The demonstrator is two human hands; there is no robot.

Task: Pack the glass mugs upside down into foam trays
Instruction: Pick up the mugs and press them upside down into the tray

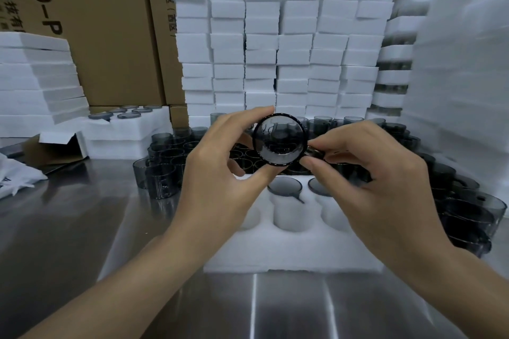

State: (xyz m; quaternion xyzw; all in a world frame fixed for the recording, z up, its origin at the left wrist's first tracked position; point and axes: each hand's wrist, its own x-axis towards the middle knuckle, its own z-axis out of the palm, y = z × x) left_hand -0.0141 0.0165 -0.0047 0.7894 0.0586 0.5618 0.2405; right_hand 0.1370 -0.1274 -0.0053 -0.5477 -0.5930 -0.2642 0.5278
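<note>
both hands hold one smoky glass mug (279,143) above the foam tray (292,253): left hand (220,173) gripping its body, right hand (385,173) pinching the handle side. advise turning mouth downward and aligning with a near vacant pocket before lowering.

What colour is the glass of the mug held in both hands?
Smoky grey, see-through, with a darker rim: the mug, in the head view.

"14.0-P" printed sideways on left cardboard box (91,22), Chinese characters on neighbouring box (162,22), too blurred to read
</note>
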